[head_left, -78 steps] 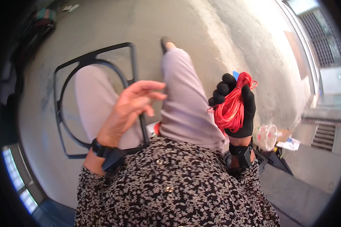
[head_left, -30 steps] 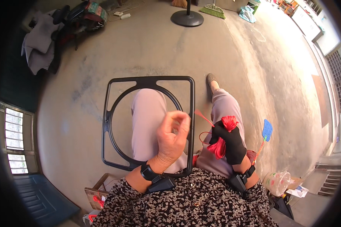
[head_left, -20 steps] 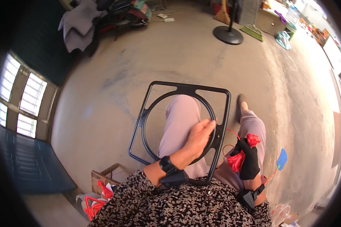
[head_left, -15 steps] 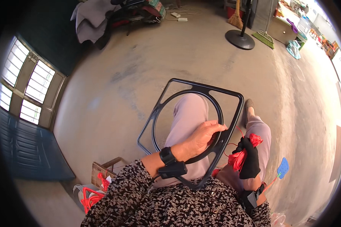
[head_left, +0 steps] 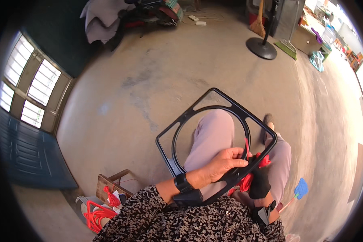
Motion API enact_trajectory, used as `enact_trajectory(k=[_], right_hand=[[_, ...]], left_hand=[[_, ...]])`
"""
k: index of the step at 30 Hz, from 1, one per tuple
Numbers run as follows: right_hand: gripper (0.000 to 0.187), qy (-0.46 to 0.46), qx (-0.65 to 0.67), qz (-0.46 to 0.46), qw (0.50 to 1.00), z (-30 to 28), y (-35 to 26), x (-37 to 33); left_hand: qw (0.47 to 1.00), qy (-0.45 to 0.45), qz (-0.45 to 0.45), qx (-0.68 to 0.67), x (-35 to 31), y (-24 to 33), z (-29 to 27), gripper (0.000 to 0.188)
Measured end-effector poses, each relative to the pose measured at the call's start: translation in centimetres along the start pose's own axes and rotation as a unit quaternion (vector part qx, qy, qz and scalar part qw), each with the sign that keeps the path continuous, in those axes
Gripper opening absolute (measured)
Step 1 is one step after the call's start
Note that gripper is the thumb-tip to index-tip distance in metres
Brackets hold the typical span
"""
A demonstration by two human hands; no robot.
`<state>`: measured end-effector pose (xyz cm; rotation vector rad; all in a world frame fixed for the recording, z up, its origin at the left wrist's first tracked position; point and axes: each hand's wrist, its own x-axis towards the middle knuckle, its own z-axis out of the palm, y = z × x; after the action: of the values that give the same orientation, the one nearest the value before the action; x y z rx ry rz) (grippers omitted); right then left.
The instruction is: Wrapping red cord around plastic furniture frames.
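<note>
A square black frame [head_left: 234, 109] with a large round opening is held tilted over my lap, one corner pointing away from me. My bare left hand [head_left: 225, 164] reaches across the opening and pinches the ring's right side between thumb and fingers. A strand of red cord [head_left: 247, 146] runs along the ring at those fingertips. My right hand [head_left: 260, 183], in a black glove, is closed round a bundle of red cord [head_left: 245, 184]. It sits close behind the frame's lower right side, which covers part of the fingers and bundle.
At lower left stands a small wooden stool [head_left: 107, 189] with more red cord [head_left: 97, 215] beside it. A blue fly swatter [head_left: 301, 188] lies at right. Farther off are a round black stand base [head_left: 261, 48], a straw broom [head_left: 257, 27] and a green-bristled broom [head_left: 287, 49].
The frame has turned and shifted right. My right hand with the cord bundle has come up against the frame from beside it, and red cord now lies at the ring.
</note>
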<state>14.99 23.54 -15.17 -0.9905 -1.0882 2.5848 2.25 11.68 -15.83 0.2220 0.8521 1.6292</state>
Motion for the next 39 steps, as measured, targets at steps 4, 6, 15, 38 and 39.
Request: enact_trajectory(k=[4,6,15,38,39], right_hand=[[0.037,-0.056,0.064,-0.008,0.996,-1.0,1.2,0.7],[0.035,-0.053,0.035,-0.014,0.998,-0.2,0.5,0.5],[0.02,-0.075,0.012,-0.006,0.997,-0.5,-0.3,1.1],[0.038,0.069,0.106,-0.072,0.989,-10.2,-1.7,4.5],[0.039,0.091,0.136,-0.08,0.983,-10.8,-1.8,3.8]], left_hand=[[0.998,0.038,-0.017,0.046,-0.6,0.9,1.0,0.023],[0.998,0.052,-0.01,0.036,-0.4,0.8,0.7,0.022],[0.996,0.077,-0.031,0.012,0.4,0.7,1.2,0.02],[0.97,0.167,0.173,0.035,-8.0,3.8,-0.3,0.015],[0.962,0.186,0.201,0.003,-8.5,3.9,-0.6,0.015]])
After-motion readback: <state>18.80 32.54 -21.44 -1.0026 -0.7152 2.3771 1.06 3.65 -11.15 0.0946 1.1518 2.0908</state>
